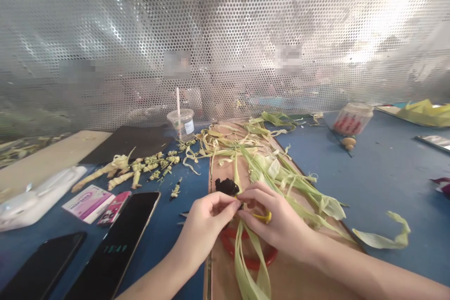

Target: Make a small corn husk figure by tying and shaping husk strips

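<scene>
leaf strips [250,277]: two pale green ones, pinched over the near middle of the brown board [291,281], tails trailing to its near edge.
hands: left hand [206,225] and right hand [277,218] meet fingertip to fingertip, both clamped on the strips.
step, as i judge it: keep the pinch tight and the strips flat.
counts: one black lump [227,186] on the board; two phones [119,243] left of it; one cup [183,124] beyond its far left corner.

Against perforated metal screen [225,47] at twelve o'clock: plastic cup [183,124] with straw. At ten, small woven leaf pieces [140,166]. At eight, lit phone [116,243], dark phone [42,267] beside it, pink packet [92,202], white case [35,199]. At two, tipped jar [351,118], red-labelled. At four, loose curled leaf strip [383,236] on blue table [386,178].
</scene>
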`<control>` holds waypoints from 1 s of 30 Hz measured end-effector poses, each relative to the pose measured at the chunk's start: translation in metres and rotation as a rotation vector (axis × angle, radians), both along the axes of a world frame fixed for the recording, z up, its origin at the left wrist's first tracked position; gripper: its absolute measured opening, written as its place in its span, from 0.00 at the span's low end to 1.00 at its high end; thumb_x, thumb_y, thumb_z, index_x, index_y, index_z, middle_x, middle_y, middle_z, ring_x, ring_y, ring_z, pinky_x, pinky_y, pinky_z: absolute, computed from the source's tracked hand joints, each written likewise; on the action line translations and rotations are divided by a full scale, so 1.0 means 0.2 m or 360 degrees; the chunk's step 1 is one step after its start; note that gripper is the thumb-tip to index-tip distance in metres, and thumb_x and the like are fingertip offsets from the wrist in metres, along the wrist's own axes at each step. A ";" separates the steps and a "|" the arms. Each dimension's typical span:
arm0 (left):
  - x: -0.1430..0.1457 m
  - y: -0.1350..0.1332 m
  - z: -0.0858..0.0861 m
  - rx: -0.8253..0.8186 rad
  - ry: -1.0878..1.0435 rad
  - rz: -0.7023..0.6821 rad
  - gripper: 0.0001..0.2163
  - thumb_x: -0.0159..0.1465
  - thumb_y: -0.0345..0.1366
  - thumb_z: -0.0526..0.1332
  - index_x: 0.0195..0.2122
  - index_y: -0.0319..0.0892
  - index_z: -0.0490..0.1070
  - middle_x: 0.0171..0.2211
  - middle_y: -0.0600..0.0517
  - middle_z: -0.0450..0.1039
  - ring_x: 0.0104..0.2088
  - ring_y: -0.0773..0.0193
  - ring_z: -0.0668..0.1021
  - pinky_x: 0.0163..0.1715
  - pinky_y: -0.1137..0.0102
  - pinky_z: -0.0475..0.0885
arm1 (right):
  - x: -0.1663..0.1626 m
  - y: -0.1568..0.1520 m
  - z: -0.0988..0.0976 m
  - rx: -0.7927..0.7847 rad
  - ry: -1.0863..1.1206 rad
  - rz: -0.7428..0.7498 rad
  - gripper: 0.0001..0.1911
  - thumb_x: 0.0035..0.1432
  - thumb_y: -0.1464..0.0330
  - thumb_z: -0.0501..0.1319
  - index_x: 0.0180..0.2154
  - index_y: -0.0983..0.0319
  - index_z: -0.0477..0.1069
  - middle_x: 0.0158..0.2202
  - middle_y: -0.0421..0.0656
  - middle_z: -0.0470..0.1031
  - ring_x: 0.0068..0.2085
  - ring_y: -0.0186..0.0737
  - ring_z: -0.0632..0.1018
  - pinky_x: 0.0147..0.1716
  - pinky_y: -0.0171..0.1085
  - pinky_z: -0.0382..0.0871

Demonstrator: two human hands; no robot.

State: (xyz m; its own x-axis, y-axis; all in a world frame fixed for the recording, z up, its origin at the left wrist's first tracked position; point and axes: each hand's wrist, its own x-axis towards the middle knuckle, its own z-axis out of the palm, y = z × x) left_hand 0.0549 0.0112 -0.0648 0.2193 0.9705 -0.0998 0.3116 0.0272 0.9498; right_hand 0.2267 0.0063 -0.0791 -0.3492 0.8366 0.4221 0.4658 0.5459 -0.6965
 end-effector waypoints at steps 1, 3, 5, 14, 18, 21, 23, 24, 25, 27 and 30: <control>0.00 0.00 0.00 0.0016 0.0021 -0.0005 0.12 0.57 0.44 0.59 0.31 0.40 0.75 0.27 0.51 0.76 0.27 0.65 0.73 0.27 0.74 0.65 | 0.00 0.00 0.01 -0.0081 0.0018 0.0009 0.06 0.56 0.70 0.58 0.38 0.60 0.70 0.35 0.43 0.70 0.34 0.34 0.73 0.34 0.34 0.71; -0.01 0.00 0.00 0.0037 0.0049 -0.0013 0.13 0.57 0.44 0.59 0.32 0.40 0.75 0.27 0.51 0.76 0.27 0.65 0.73 0.26 0.74 0.65 | 0.01 0.00 0.01 -0.0174 0.0050 -0.0015 0.05 0.57 0.69 0.58 0.35 0.60 0.72 0.34 0.42 0.70 0.33 0.33 0.73 0.33 0.33 0.71; -0.01 0.00 -0.01 0.0043 0.0067 -0.0029 0.13 0.58 0.45 0.58 0.33 0.40 0.75 0.28 0.51 0.76 0.27 0.64 0.73 0.27 0.73 0.65 | 0.00 0.00 -0.01 -0.0167 0.0082 -0.0053 0.05 0.57 0.68 0.58 0.33 0.60 0.73 0.33 0.42 0.71 0.32 0.33 0.73 0.33 0.33 0.70; -0.01 -0.01 -0.01 0.0196 0.0152 -0.0039 0.13 0.58 0.45 0.58 0.31 0.42 0.76 0.26 0.51 0.75 0.27 0.63 0.73 0.27 0.72 0.66 | -0.01 -0.01 -0.01 -0.0128 0.0120 -0.0129 0.07 0.57 0.68 0.59 0.28 0.60 0.73 0.29 0.41 0.71 0.30 0.34 0.73 0.31 0.34 0.70; -0.01 -0.01 -0.01 0.0228 0.0163 -0.0025 0.12 0.58 0.45 0.58 0.31 0.43 0.76 0.26 0.52 0.74 0.26 0.64 0.72 0.26 0.73 0.66 | -0.01 -0.02 0.01 -0.0216 0.0094 -0.0171 0.07 0.56 0.68 0.59 0.27 0.60 0.73 0.27 0.40 0.70 0.29 0.34 0.72 0.30 0.34 0.69; -0.01 -0.01 -0.01 0.0233 0.0160 -0.0010 0.13 0.57 0.45 0.58 0.30 0.42 0.76 0.25 0.51 0.74 0.26 0.64 0.72 0.26 0.72 0.66 | 0.00 -0.02 0.02 -0.0181 0.0092 -0.0128 0.07 0.57 0.68 0.58 0.27 0.60 0.72 0.28 0.40 0.71 0.30 0.34 0.73 0.31 0.34 0.69; -0.01 -0.01 -0.01 0.0231 0.0154 -0.0005 0.13 0.57 0.45 0.58 0.30 0.42 0.76 0.25 0.51 0.74 0.25 0.64 0.72 0.26 0.72 0.66 | 0.00 -0.02 0.02 -0.0161 0.0088 -0.0096 0.07 0.57 0.69 0.58 0.28 0.60 0.73 0.29 0.41 0.72 0.31 0.34 0.73 0.33 0.35 0.70; -0.01 -0.01 -0.01 0.0227 0.0148 -0.0002 0.13 0.57 0.45 0.58 0.30 0.41 0.76 0.25 0.51 0.74 0.25 0.64 0.72 0.26 0.72 0.66 | 0.00 -0.02 0.02 -0.0156 0.0083 -0.0086 0.07 0.57 0.70 0.58 0.29 0.60 0.73 0.29 0.41 0.72 0.32 0.34 0.73 0.33 0.35 0.70; -0.01 -0.01 -0.01 0.0220 0.0138 0.0001 0.13 0.58 0.45 0.58 0.30 0.41 0.76 0.25 0.51 0.74 0.25 0.64 0.72 0.26 0.72 0.66 | 0.00 -0.01 0.02 -0.0154 0.0076 -0.0078 0.06 0.57 0.70 0.58 0.30 0.60 0.73 0.30 0.41 0.72 0.32 0.34 0.73 0.33 0.35 0.70; -0.01 0.00 -0.01 0.0201 0.0113 0.0008 0.13 0.58 0.45 0.58 0.30 0.41 0.75 0.25 0.51 0.73 0.25 0.65 0.72 0.25 0.73 0.66 | 0.00 -0.01 0.03 -0.0152 0.0056 -0.0062 0.07 0.57 0.71 0.57 0.31 0.60 0.74 0.30 0.41 0.72 0.31 0.34 0.73 0.33 0.34 0.70; -0.01 0.00 -0.01 0.0156 0.0078 0.0021 0.13 0.57 0.45 0.58 0.30 0.41 0.75 0.24 0.52 0.73 0.25 0.65 0.72 0.25 0.74 0.65 | 0.00 0.00 0.04 -0.0146 0.0032 -0.0065 0.07 0.57 0.71 0.57 0.31 0.60 0.74 0.29 0.41 0.72 0.30 0.34 0.73 0.31 0.34 0.70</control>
State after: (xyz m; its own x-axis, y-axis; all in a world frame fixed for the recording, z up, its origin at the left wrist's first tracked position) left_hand 0.0532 0.0111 -0.0667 0.2035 0.9790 -0.0147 0.3581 -0.0604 0.9317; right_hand 0.2272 0.0053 -0.0721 -0.3065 0.8852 0.3499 0.4719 0.4605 -0.7519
